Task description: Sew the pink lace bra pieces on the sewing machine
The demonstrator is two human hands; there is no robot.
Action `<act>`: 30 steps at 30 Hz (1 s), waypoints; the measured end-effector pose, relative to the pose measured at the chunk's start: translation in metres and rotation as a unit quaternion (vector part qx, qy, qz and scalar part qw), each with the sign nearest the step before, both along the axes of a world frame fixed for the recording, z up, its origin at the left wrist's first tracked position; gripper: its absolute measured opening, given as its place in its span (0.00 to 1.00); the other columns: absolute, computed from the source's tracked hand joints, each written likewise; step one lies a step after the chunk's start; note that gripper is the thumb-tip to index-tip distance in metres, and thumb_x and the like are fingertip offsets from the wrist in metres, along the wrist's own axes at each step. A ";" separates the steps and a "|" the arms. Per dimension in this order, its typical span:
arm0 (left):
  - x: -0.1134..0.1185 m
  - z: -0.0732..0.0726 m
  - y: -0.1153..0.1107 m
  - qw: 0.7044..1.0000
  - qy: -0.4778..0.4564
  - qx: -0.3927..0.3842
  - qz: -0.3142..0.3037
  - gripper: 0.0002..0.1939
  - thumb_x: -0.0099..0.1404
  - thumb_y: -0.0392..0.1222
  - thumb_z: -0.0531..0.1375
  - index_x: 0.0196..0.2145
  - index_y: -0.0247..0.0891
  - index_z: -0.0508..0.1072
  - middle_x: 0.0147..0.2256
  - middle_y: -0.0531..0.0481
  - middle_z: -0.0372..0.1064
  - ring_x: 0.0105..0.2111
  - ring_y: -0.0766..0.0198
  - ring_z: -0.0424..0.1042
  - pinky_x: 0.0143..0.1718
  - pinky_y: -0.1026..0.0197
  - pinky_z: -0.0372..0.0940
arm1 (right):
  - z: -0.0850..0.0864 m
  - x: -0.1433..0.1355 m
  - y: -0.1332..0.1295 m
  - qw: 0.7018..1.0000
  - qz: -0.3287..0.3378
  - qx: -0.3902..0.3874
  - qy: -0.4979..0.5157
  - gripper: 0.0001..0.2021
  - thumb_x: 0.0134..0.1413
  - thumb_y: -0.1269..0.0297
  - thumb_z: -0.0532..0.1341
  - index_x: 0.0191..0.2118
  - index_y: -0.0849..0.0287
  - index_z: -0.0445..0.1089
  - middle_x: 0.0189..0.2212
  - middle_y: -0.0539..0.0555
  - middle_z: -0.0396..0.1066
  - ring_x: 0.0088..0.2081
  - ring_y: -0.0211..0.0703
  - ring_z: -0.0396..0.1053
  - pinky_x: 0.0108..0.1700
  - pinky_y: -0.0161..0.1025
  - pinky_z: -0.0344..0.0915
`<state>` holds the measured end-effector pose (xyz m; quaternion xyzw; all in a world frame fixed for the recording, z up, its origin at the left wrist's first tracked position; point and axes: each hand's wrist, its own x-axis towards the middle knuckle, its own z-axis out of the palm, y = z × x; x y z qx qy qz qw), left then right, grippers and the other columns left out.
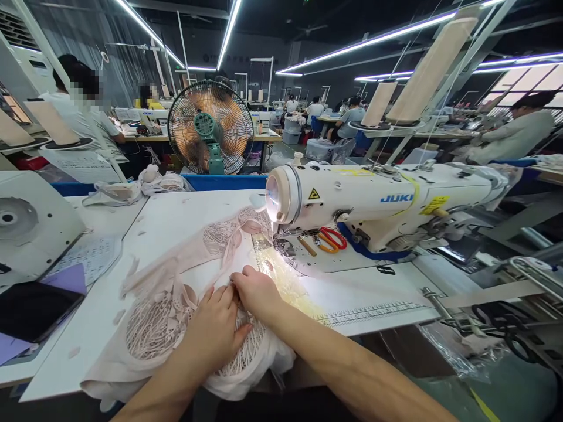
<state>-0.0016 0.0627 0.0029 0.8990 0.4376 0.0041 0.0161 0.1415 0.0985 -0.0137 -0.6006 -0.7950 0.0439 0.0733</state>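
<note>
While right hand (pixel 257 293) pinches the pale garment (pixel 169 271), left hand (pixel 215 321) spread atop, lace cups (pixel 153 327) beneath and leftward.

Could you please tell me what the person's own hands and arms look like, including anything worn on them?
The left hand and right hand are bare, without gloves. The left forearm and right forearm are also uncovered, tapering towards the wrists; no sleeve shows in view. I see no watch or bracelet. Whether a ring is worn is too small to tell.
</note>
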 end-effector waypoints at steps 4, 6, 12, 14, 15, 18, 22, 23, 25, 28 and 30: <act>0.001 0.003 0.002 1.000 0.008 -0.007 0.003 0.28 0.68 0.52 0.56 0.58 0.29 0.69 0.59 0.32 0.65 0.60 0.44 0.64 0.64 0.39 0.56 | 0.003 0.005 -0.002 1.000 0.012 -0.009 -0.001 0.07 0.62 0.67 0.55 0.39 0.56 0.71 0.34 0.55 0.68 0.29 0.40 0.65 0.27 0.37 0.50; 0.002 0.004 0.002 1.000 0.013 -0.013 0.003 0.30 0.68 0.53 0.55 0.60 0.28 0.67 0.61 0.32 0.63 0.61 0.43 0.63 0.64 0.39 0.56 | 0.005 0.008 -0.005 1.000 0.014 -0.017 -0.003 0.08 0.62 0.68 0.55 0.40 0.57 0.72 0.35 0.55 0.69 0.29 0.41 0.65 0.27 0.38 0.50; 0.002 0.004 0.001 0.999 0.034 -0.018 0.010 0.34 0.68 0.53 0.55 0.62 0.23 0.63 0.62 0.30 0.61 0.61 0.43 0.62 0.64 0.38 0.55 | 0.016 0.016 -0.016 0.999 0.010 -0.045 -0.011 0.08 0.60 0.70 0.56 0.40 0.59 0.73 0.34 0.56 0.68 0.29 0.40 0.65 0.27 0.38 0.50; 0.002 0.004 0.001 0.999 0.034 -0.011 0.010 0.34 0.68 0.53 0.55 0.62 0.23 0.63 0.62 0.31 0.61 0.61 0.42 0.63 0.64 0.38 0.56 | 0.021 0.019 -0.021 0.998 0.004 -0.054 -0.015 0.07 0.57 0.72 0.58 0.38 0.60 0.73 0.34 0.55 0.68 0.28 0.39 0.64 0.27 0.38 0.48; 0.002 0.003 0.001 0.999 0.032 -0.007 0.009 0.33 0.68 0.52 0.55 0.62 0.23 0.64 0.61 0.31 0.62 0.60 0.42 0.63 0.63 0.38 0.56 | 0.023 0.021 -0.022 0.998 -0.001 -0.057 -0.017 0.06 0.56 0.72 0.59 0.37 0.60 0.73 0.33 0.55 0.68 0.28 0.39 0.64 0.26 0.38 0.47; 0.001 0.004 0.001 1.000 0.020 0.002 0.001 0.32 0.68 0.53 0.56 0.60 0.25 0.66 0.61 0.31 0.63 0.59 0.43 0.64 0.63 0.38 0.57 | 0.026 0.023 -0.026 0.998 -0.019 -0.054 -0.016 0.07 0.58 0.71 0.58 0.38 0.59 0.73 0.34 0.55 0.68 0.28 0.38 0.63 0.26 0.38 0.45; 0.000 0.006 0.000 1.000 0.016 0.005 -0.010 0.31 0.67 0.54 0.58 0.61 0.33 0.67 0.60 0.33 0.64 0.59 0.44 0.65 0.62 0.37 0.57 | 0.020 0.020 -0.023 0.999 -0.020 -0.041 0.003 0.09 0.63 0.67 0.56 0.43 0.56 0.73 0.36 0.54 0.68 0.30 0.39 0.64 0.28 0.37 0.47; 0.000 0.007 0.000 1.000 0.018 0.004 -0.011 0.30 0.66 0.54 0.58 0.61 0.35 0.67 0.60 0.33 0.64 0.59 0.44 0.65 0.62 0.37 0.56 | 0.018 0.019 -0.022 0.999 -0.017 -0.039 0.007 0.09 0.63 0.66 0.56 0.44 0.56 0.72 0.36 0.54 0.69 0.31 0.39 0.65 0.28 0.37 0.47; 0.000 0.009 -0.001 1.000 0.020 0.002 -0.011 0.29 0.66 0.54 0.59 0.60 0.37 0.68 0.61 0.33 0.64 0.59 0.43 0.64 0.62 0.36 0.55 | 0.016 0.017 -0.020 0.999 -0.012 -0.036 0.012 0.09 0.63 0.67 0.56 0.44 0.56 0.72 0.36 0.54 0.69 0.31 0.39 0.65 0.29 0.37 0.48; 0.000 0.011 -0.001 1.000 0.022 -0.004 -0.015 0.29 0.65 0.54 0.60 0.60 0.38 0.69 0.61 0.32 0.63 0.59 0.42 0.64 0.63 0.35 0.54 | 0.014 0.016 -0.017 1.000 -0.007 -0.027 0.014 0.09 0.64 0.67 0.55 0.43 0.56 0.72 0.36 0.54 0.68 0.31 0.39 0.65 0.29 0.37 0.48; -0.001 0.011 0.000 0.999 0.025 -0.006 -0.020 0.31 0.64 0.54 0.61 0.60 0.38 0.68 0.61 0.31 0.62 0.59 0.40 0.64 0.62 0.34 0.54 | 0.012 0.016 -0.016 1.000 -0.003 -0.023 0.013 0.09 0.64 0.67 0.55 0.43 0.56 0.72 0.35 0.54 0.68 0.30 0.39 0.64 0.29 0.37 0.49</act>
